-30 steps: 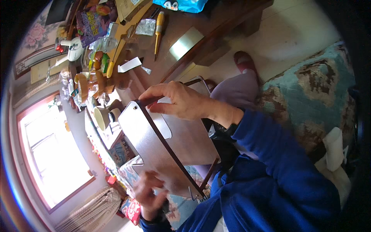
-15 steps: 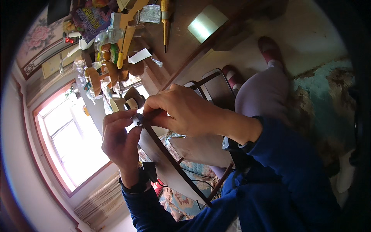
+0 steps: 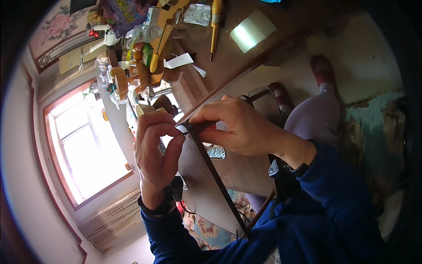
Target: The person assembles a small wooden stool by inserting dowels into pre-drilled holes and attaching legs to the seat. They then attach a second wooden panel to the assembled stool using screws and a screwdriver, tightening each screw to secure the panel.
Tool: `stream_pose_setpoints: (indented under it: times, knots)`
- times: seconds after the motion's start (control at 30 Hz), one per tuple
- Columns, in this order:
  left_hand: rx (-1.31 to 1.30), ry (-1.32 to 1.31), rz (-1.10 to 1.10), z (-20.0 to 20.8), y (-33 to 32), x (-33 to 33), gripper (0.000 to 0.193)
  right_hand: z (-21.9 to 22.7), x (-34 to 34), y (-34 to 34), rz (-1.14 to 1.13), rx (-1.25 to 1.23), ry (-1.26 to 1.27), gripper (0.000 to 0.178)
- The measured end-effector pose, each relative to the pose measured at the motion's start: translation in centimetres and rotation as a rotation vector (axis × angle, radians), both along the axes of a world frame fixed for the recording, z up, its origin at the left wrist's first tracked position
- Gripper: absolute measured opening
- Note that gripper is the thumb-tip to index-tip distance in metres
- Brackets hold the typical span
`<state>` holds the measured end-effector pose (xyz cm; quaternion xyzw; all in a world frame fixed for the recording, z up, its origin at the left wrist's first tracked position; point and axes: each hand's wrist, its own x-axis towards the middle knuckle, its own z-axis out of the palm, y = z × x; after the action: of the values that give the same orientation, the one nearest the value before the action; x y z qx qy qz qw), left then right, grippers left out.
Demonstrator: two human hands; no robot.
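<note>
A flat greyish panel with a dark edge [image 3: 198, 185] stands tilted in front of me, its upper corner between my two hands. My left hand [image 3: 154, 147] is closed in a pinch at that corner, thumb and fingertips around a small piece too hidden to name. From the other side my right hand [image 3: 246, 127] is also closed, thumb and bent fingers pressed together by the dark edge; what they grip is covered. Behind the edge lies a second brown panel [image 3: 248, 174], with a metal-rimmed loop [image 3: 266, 102] past my right hand.
On the dark wooden table [image 3: 237, 59] lie a yellow-handled screwdriver [image 3: 215, 26], another yellow-handled tool [image 3: 154, 61], a white paper slip [image 3: 178, 60] and a purple packet [image 3: 125, 17]. A person's leg [image 3: 314, 105] is at the right; patterned fabric [image 3: 211, 229] lies below the panels.
My view has shifted, so the table and both hands sit further right in the picture. Both hands stay at the panel's corner, with the fingers slightly rearranged.
</note>
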<state>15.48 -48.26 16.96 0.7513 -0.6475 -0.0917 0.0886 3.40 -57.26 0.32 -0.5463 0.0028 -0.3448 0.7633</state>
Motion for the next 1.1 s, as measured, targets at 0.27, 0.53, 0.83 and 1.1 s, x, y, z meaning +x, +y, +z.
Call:
stream_pose_setpoints:
  times: [0.27,0.53,0.83,1.1]
  knots:
    - [-0.036,0.091,-0.001,-0.3,0.4,0.0,0.019,0.2,-0.4,-0.8,0.113,0.005,0.0,0.023]
    - [-0.203,0.044,-0.017,0.8,0.5,-0.1,0.016,0.3,0.1,-1.2,0.13,0.025,-0.027,0.02]
    - [-0.215,0.206,0.042,-0.3,1.5,0.0,0.016,0.8,-0.7,-1.8,0.174,0.0,0.014,0.02]
    - [-0.099,0.41,0.282,-0.5,1.3,-0.5,0.007,1.1,-0.3,-1.9,0.191,0.015,-0.043,0.021]
